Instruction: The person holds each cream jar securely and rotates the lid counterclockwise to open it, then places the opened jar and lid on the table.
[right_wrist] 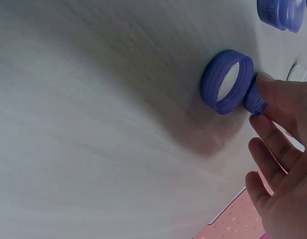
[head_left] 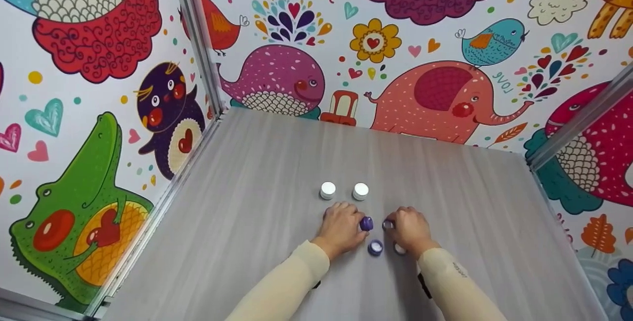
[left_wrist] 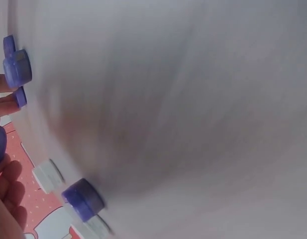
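In the head view my left hand (head_left: 341, 227) holds a small purple jar (head_left: 366, 223) between thumb and fingers. My right hand (head_left: 408, 227) pinches a purple lid (head_left: 387, 224) just across from it. Between the wrists stands an open purple jar (head_left: 375, 247) with a whitish inside. Lying beside the right hand is another purple lid (right_wrist: 227, 82), its white inner face showing; in the head view the hand covers part of it. The left wrist view also shows a purple jar (left_wrist: 82, 199) on the table near the white ones; I cannot make it out from above.
Two white round jars (head_left: 328, 190) stand side by side beyond the left hand on the grey wood-look table (head_left: 267, 162). Printed cartoon panels (head_left: 287, 78) on metal frames (head_left: 198, 39) border the table at the back and sides.
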{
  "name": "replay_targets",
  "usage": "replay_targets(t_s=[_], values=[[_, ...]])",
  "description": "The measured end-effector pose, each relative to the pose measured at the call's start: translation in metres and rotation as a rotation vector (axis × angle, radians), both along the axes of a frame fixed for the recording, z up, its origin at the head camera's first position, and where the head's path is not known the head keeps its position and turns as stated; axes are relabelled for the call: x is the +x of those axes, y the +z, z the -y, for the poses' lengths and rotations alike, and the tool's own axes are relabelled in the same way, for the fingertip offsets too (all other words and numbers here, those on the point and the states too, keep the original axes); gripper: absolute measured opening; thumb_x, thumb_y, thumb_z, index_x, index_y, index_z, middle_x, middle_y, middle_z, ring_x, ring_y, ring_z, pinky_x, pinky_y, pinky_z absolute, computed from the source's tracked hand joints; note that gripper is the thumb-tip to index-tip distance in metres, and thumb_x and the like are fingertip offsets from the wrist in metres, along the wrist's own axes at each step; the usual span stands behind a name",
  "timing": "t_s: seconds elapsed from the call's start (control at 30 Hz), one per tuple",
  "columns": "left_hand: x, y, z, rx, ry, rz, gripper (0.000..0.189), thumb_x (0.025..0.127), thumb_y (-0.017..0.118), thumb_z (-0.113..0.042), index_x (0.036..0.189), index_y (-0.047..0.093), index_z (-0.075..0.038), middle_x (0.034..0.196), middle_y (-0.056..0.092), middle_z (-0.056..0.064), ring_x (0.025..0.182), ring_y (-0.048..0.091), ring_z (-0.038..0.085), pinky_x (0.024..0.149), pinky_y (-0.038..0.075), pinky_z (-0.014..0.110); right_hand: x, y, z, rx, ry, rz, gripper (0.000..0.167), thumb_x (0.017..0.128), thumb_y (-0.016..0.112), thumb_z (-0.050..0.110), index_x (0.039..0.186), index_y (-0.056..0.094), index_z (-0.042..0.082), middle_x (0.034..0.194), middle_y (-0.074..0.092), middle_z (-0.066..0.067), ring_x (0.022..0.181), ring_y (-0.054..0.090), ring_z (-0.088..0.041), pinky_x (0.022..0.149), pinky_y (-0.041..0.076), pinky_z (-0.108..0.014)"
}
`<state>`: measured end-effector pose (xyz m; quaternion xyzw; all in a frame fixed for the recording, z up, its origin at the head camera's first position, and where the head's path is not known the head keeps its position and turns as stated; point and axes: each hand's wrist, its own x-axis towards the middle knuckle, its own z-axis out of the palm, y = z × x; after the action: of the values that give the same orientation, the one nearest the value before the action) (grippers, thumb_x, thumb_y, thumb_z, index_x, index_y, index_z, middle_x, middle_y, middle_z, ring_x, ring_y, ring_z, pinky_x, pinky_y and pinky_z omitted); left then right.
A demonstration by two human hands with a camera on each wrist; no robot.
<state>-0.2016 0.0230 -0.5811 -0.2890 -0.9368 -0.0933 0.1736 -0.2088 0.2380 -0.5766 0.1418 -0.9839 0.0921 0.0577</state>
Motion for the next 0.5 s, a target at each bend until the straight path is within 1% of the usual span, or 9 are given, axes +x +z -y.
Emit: replay_targets(t_s=[0.07,0.2,0.3,0.5], values=[[-0.003,-0.002,-0.003,-0.030,0.002,0.022,0.038,0.084,0.070,-0.050,0.103,0.075,-0.017,0.094,0.064,-0.003,0.088,0.059,0.018,0.080,0.043,0.033,-0.001,0.000,0.001,0.000,-0.016,0.013,0.013,0.075,0.081,0.012,0.087,0.078,0.011,0.082,0.064,-0.005,0.082,0.061,-0.031,0.075,0.050,-0.048],[-0.009,-0.005,-0.010,-0.068,-0.001,0.058,0.039,0.086,0.069,-0.050,0.106,0.075,-0.017,0.096,0.065,-0.002,0.091,0.059,0.019,0.082,0.043,0.034,-0.002,-0.001,0.003,0.005,-0.027,0.010,0.014,0.074,0.080,0.011,0.088,0.079,0.011,0.082,0.064,-0.005,0.081,0.061,-0.031,0.075,0.050,-0.048],[-0.013,-0.006,-0.015,-0.097,0.004,0.068,0.040,0.086,0.069,-0.050,0.107,0.075,-0.017,0.096,0.065,-0.002,0.092,0.058,0.019,0.082,0.043,0.034,-0.001,-0.002,0.003,0.010,-0.022,-0.001,0.015,0.073,0.080,0.009,0.088,0.079,0.011,0.080,0.062,-0.005,0.080,0.061,-0.031,0.074,0.050,-0.048],[-0.018,-0.009,-0.025,-0.143,0.002,0.089,0.041,0.087,0.068,-0.051,0.111,0.074,-0.018,0.100,0.066,-0.001,0.095,0.057,0.019,0.084,0.042,0.034,0.001,-0.002,0.003,0.011,-0.043,0.011,0.017,0.071,0.080,0.006,0.088,0.078,0.011,0.081,0.061,-0.004,0.080,0.060,-0.030,0.076,0.051,-0.047]])
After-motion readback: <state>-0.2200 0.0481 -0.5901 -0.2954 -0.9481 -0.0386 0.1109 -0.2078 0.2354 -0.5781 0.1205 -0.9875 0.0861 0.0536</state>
